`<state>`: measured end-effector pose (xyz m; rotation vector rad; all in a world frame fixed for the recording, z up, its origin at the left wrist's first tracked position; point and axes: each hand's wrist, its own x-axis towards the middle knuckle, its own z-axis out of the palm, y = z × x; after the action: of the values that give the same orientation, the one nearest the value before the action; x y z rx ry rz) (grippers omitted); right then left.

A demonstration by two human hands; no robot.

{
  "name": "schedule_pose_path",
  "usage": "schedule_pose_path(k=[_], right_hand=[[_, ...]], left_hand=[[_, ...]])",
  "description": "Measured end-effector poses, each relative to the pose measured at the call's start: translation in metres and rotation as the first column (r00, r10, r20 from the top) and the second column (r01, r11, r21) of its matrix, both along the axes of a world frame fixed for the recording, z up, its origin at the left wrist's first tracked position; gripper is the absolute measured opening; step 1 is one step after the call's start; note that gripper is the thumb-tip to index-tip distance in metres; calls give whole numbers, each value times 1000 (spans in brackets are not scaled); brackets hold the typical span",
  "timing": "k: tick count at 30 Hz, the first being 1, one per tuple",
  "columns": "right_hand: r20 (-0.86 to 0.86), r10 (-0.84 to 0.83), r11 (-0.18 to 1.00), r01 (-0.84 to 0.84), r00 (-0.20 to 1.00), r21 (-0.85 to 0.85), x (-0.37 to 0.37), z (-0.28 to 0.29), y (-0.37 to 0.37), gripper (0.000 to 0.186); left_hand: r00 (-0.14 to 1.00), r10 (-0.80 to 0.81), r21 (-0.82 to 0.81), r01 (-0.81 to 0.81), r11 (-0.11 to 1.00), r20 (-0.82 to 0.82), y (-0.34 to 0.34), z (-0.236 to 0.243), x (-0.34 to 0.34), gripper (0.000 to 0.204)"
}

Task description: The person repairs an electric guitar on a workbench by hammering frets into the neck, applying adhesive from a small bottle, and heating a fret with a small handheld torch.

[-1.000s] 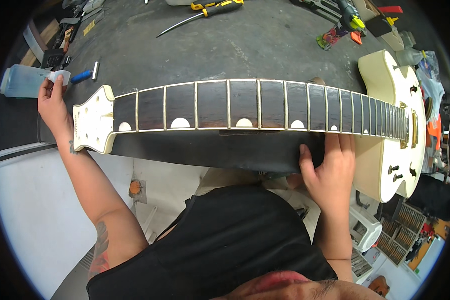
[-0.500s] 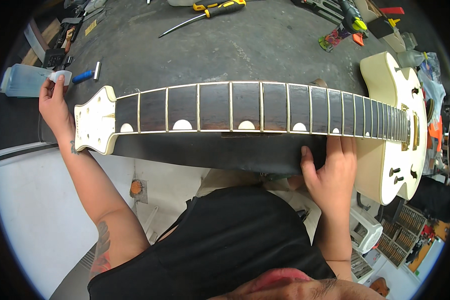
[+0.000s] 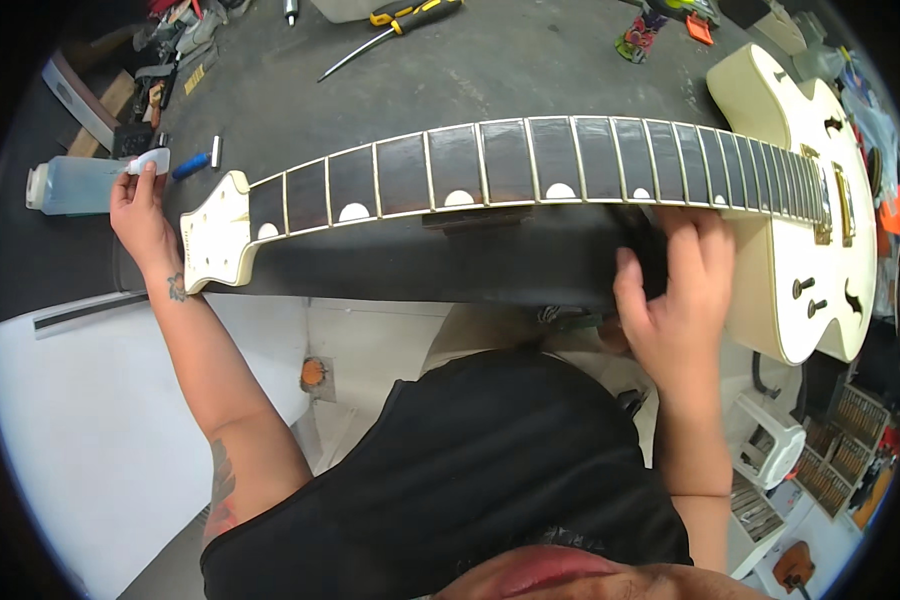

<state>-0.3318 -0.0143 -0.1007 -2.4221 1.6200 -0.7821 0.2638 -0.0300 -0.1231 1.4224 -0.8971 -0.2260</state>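
Observation:
A cream electric guitar (image 3: 770,250) lies face up across the bench, its body at the right and its headstock (image 3: 218,235) at the left. No strings show on the dark fretboard (image 3: 400,180), which has half-round white inlays. A dark block (image 3: 475,218) sits under the neck. Beyond the headstock, my left hand (image 3: 145,215) pinches a small whitish translucent piece (image 3: 152,160), close to a bottle of pale blue liquid (image 3: 85,186). My right hand (image 3: 680,300) is at the neck's near edge by the body, fingertips hidden beneath it and thumb apart; it holds nothing I can see.
A blue-handled T-shaped tool (image 3: 194,165) lies beyond the headstock. Farther back are a screwdriver (image 3: 420,18) with a yellow and black handle and a colourful patterned can (image 3: 638,40). Several tools crowd the far left. A white plastic stool (image 3: 770,440) stands below, at the right.
My view has shifted, so the guitar and bench things sit higher in the picture. My left hand still pinches the whitish piece, and my right hand stays by the neck.

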Motion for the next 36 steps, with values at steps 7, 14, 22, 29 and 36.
schedule_pose_path(k=[7,14,22,29,36], right_hand=[[503,238,909,-373,831,185,29,12,32,57],[425,290,928,-361,858,96,62,-8,33,74],[572,220,876,-418,791,241,58,-17,24,87],[602,276,867,-464,749,180,74,-23,27,99],[595,284,845,-490,752,215,84,-17,27,106]], left_hand=[[904,-403,364,332,870,140,-45,50,-38,42],[795,-529,679,215,702,295,-78,44,-79,39],[910,-248,249,169,954,333,-18,78,-119,59],[502,-682,574,378,727,532,43,72,-211,50],[598,-692,549,446,707,405,41,74,-216,52]])
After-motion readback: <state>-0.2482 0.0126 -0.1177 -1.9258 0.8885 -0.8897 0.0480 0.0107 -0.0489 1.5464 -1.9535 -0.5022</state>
